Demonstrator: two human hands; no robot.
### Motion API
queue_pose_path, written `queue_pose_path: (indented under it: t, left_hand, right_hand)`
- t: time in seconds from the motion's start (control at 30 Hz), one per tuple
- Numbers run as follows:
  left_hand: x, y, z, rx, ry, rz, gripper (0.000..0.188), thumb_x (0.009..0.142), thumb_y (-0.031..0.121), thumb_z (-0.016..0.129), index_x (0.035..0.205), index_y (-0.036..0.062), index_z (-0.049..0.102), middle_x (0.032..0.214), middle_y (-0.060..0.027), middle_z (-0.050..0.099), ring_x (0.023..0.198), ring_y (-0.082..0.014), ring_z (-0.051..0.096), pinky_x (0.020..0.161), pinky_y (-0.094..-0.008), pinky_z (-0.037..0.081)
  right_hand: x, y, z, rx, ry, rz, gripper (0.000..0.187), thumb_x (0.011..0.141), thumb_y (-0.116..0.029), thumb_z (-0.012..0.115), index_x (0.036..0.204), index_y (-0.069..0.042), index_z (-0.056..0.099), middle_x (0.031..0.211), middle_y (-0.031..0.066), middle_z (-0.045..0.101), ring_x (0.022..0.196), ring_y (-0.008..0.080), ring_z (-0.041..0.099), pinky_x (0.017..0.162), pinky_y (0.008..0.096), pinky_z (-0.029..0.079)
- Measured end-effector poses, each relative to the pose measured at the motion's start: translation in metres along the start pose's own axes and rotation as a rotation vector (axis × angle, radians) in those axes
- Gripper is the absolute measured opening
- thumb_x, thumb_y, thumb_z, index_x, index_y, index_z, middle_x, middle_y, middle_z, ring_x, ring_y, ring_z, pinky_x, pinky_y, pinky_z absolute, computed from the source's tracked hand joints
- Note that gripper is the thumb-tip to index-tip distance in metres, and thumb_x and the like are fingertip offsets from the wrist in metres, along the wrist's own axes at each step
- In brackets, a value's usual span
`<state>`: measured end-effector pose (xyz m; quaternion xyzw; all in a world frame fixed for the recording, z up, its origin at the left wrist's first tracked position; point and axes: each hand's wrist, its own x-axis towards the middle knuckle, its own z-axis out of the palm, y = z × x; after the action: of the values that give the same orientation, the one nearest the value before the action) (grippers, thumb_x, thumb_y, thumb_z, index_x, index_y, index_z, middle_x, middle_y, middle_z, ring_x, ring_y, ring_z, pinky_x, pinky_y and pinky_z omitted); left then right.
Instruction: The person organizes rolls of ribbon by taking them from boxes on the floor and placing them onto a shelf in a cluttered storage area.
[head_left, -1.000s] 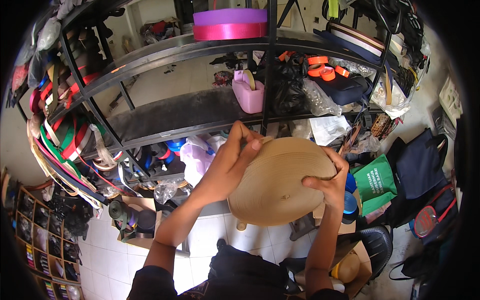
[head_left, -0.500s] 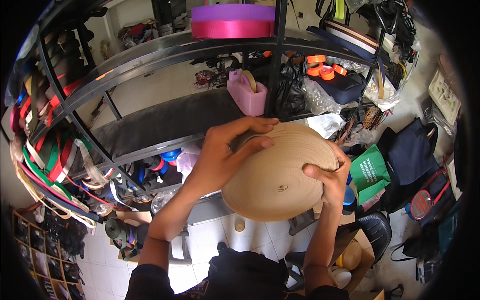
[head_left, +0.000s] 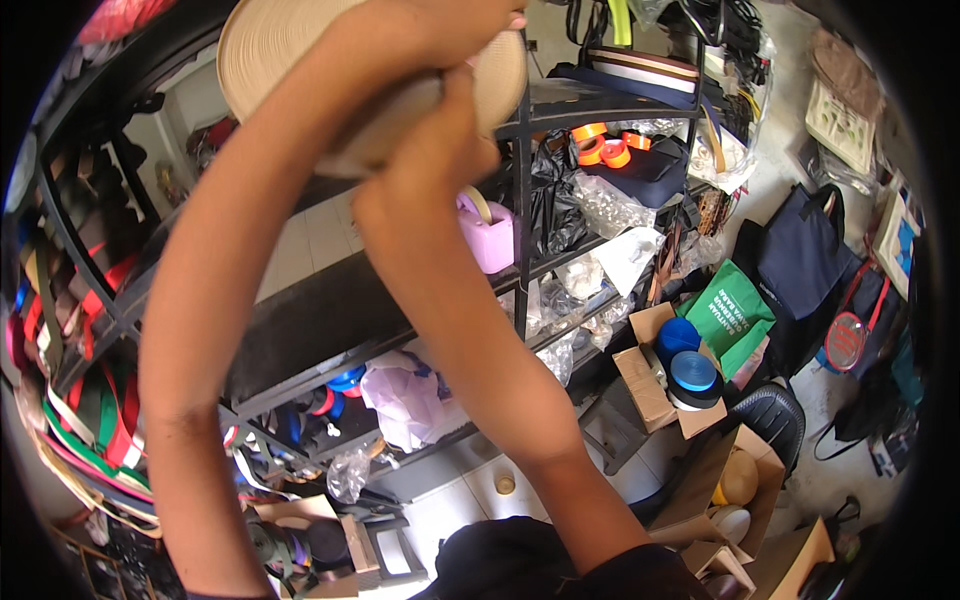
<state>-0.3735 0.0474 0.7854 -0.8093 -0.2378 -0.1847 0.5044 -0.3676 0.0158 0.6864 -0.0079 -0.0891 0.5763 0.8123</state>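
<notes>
A large flat roll of beige webbing point(head_left: 262, 60) is raised to the upper part of the black metal shelf, tilted so that its wound face partly shows. My left hand point(head_left: 465, 28) reaches across the front of the roll to its upper right side; its fingers are partly cut off by the top edge. Beneath, my right hand point(head_left: 435, 150) holds the lower edge, thumb up against the face, a little blurred. My forearms cover much of the roll. Below and right of it, a lilac tape dispenser point(head_left: 488, 238) stands on the middle shelf.
The black shelf point(head_left: 300, 310) spans the front. Orange tape rolls point(head_left: 612, 152) lie on its right part. Cardboard boxes with rolls point(head_left: 690, 372) stand at the right, near a green bag point(head_left: 728, 315). Coloured straps point(head_left: 95, 400) hang at the left.
Both hands have lifted the webbing roll up and to the left, from in front of my chest to the upper shelf. It now covers where the purple and pink ribbon rolls were visible.
</notes>
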Motion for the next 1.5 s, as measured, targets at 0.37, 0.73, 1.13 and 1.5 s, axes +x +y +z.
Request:
queue_pose_path:
  t: [0.37,0.73,1.13,1.5]
  left_hand:
    - [0.042,-0.050,0.064,-0.191,-0.340,0.207,0.029,0.093,0.022,0.048,0.108,0.0032,0.063,0.107,-0.0211,0.063,0.102,-0.0387,0.058,0.092,-0.0463,0.044]
    - [0.051,-0.082,0.058,-0.980,-0.719,-0.158,0.031,0.095,0.031,0.051,0.102,0.0030,0.063,0.092,-0.0113,0.065,0.087,-0.0231,0.060,0.082,-0.0369,0.046]
    - [0.046,-0.098,0.095,-0.685,-0.403,0.020,0.045,0.097,0.039,0.047,0.116,0.0003,0.061,0.113,-0.0167,0.064,0.109,-0.0268,0.057,0.095,-0.0357,0.042]
    - [0.055,-0.102,0.104,-0.801,-0.464,-0.135,0.045,0.094,0.043,0.053,0.107,0.0009,0.066,0.094,-0.0100,0.063,0.088,-0.0187,0.055,0.082,-0.0330,0.044]
  right_hand:
    - [0.007,0.000,0.032,0.110,0.072,0.106,0.052,0.089,-0.040,0.048,0.128,-0.005,0.045,0.125,0.0115,0.052,0.110,0.0247,0.054,0.087,0.0410,0.048]
    - [0.046,0.006,0.079,-0.086,0.258,0.135,0.052,0.087,-0.030,0.061,0.125,-0.001,0.043,0.120,0.0141,0.055,0.104,0.0273,0.059,0.085,0.0406,0.052]
    - [0.080,-0.051,-0.007,-0.639,-0.562,-0.022,0.033,0.085,-0.018,0.070,0.097,0.010,0.057,0.091,0.0155,0.064,0.069,0.0254,0.068,0.066,0.0310,0.058]
    - [0.109,-0.052,0.003,-0.704,-0.507,-0.063,0.038,0.077,-0.006,0.077,0.097,0.018,0.057,0.092,0.0264,0.066,0.082,0.0266,0.070,0.076,0.0303,0.059]
